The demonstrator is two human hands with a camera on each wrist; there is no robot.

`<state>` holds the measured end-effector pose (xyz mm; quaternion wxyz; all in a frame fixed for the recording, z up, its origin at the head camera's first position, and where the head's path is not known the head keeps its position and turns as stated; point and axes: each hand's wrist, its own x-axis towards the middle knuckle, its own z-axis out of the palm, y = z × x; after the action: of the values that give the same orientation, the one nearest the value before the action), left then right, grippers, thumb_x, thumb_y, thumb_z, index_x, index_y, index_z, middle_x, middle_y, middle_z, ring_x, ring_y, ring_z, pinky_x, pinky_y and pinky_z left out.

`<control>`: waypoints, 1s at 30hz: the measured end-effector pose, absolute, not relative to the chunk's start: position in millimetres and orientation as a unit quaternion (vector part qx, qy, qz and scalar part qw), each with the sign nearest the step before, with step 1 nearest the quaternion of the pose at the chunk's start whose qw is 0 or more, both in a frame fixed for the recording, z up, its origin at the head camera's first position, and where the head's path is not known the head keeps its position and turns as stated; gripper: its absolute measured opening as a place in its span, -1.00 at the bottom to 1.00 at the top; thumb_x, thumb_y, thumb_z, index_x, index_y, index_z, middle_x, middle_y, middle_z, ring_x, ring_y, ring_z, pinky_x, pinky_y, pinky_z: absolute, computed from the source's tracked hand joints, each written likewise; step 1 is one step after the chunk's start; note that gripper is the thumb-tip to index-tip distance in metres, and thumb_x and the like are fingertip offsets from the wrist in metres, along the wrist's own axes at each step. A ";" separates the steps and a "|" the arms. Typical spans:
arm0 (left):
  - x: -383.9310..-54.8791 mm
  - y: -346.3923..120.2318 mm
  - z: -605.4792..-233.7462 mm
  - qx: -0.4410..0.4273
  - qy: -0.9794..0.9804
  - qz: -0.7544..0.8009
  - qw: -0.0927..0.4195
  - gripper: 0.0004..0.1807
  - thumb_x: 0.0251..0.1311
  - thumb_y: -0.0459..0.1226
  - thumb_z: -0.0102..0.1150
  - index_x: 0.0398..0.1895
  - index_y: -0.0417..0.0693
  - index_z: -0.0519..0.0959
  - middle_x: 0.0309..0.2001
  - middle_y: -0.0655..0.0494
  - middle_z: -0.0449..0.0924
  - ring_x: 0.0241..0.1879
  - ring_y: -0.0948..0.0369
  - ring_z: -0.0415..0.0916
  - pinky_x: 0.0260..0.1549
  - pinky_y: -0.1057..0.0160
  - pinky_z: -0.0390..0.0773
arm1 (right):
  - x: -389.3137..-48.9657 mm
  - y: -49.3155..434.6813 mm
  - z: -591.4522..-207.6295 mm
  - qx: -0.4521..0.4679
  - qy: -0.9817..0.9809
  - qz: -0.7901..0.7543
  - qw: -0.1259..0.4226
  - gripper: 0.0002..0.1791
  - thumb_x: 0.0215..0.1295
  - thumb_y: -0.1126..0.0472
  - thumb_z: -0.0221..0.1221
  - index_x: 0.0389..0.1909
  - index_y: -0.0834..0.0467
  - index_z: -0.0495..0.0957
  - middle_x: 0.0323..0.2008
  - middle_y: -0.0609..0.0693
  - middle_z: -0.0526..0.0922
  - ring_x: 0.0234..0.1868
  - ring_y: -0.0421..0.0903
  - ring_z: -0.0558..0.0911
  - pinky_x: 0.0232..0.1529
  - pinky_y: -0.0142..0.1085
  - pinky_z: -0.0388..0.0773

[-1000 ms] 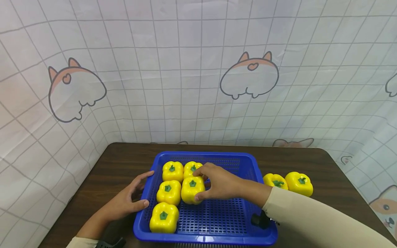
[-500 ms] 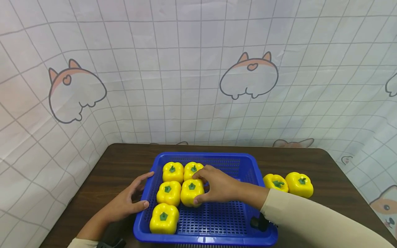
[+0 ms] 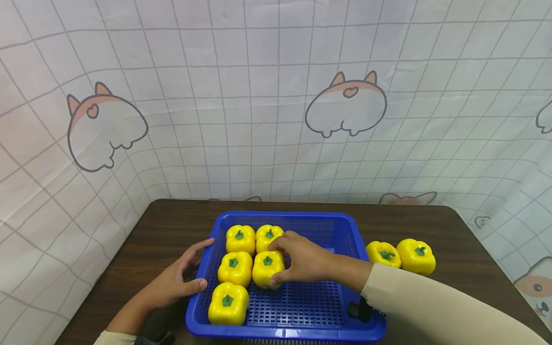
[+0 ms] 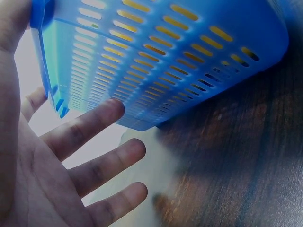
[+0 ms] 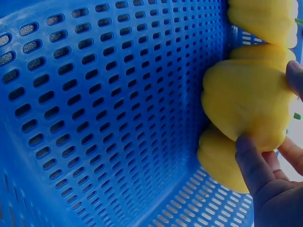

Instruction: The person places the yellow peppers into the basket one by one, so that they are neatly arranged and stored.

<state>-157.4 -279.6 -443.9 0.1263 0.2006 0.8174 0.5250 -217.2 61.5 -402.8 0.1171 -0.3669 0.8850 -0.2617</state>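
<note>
A blue perforated plastic basket (image 3: 302, 306) holds several yellow bell peppers with green stems. My right hand (image 3: 304, 257) grips one yellow bell pepper (image 3: 264, 273) between thumb and fingers. In the right wrist view this pepper (image 5: 251, 99) stands on the basket floor, other peppers close around it. Behind it in the head view sits a pepper (image 3: 267, 235), partly covered by my fingers. To its left three peppers (image 3: 235, 268) form a column along the left wall. My left hand (image 3: 178, 275) touches the basket's left rim with thumb and a finger, its other fingers spread beneath, off the wall.
Two more yellow bell peppers (image 3: 416, 256) lie on the dark wooden table (image 3: 181, 220) to the right of the basket, near my right forearm. A white gridded cloth (image 3: 258, 143) with cartoon dogs hangs behind the table and along its sides.
The pepper in my right hand has shifted slightly down and nearer to me, settling beside the left column. My left hand stays at the rim.
</note>
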 end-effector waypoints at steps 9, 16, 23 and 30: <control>-157.6 -279.6 -444.6 0.201 0.820 0.521 0.124 -0.15 0.17 -0.28 0.15 0.44 0.32 -0.06 0.18 -0.22 0.30 0.06 -0.08 0.39 -0.21 0.18 0.61 | -216.5 64.9 -397.4 -0.367 0.886 -0.249 0.131 -0.15 -0.23 -0.36 0.35 0.13 -0.04 0.44 -0.03 -0.14 0.40 -0.09 -0.20 0.47 -0.13 -0.36 0.49; -157.2 -279.0 -443.5 0.205 0.815 0.527 0.126 -0.15 0.17 -0.29 0.15 0.44 0.30 -0.06 0.20 -0.24 0.28 0.08 -0.09 0.38 -0.21 0.17 0.61 | -216.7 71.8 -381.0 -0.356 0.889 -0.254 0.136 -0.13 -0.17 -0.37 0.31 0.18 -0.03 0.40 0.05 -0.11 0.41 0.00 -0.14 0.48 -0.13 -0.33 0.50; -156.2 -278.5 -442.7 0.213 0.819 0.520 0.119 -0.15 0.17 -0.29 0.15 0.45 0.27 -0.07 0.17 -0.22 0.31 0.06 -0.09 0.41 -0.21 0.18 0.61 | -217.9 84.7 -361.4 -0.350 0.892 -0.251 0.137 -0.18 -0.08 -0.35 0.29 0.19 -0.02 0.41 0.09 -0.11 0.42 0.03 -0.11 0.48 -0.16 -0.34 0.52; -155.7 -277.8 -441.5 0.210 0.819 0.521 0.119 -0.15 0.17 -0.29 0.14 0.45 0.27 -0.06 0.16 -0.23 0.31 0.05 -0.09 0.41 -0.23 0.18 0.61 | -221.2 105.3 -348.7 -0.338 0.902 -0.241 0.119 -0.25 -0.07 -0.36 0.27 0.15 -0.12 0.42 0.04 -0.22 0.44 0.03 -0.16 0.46 -0.10 -0.27 0.49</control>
<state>-155.7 -277.8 -441.5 0.1195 0.2105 0.8188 0.5206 -221.2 105.3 -348.7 0.1193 -0.3380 0.9018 -0.2414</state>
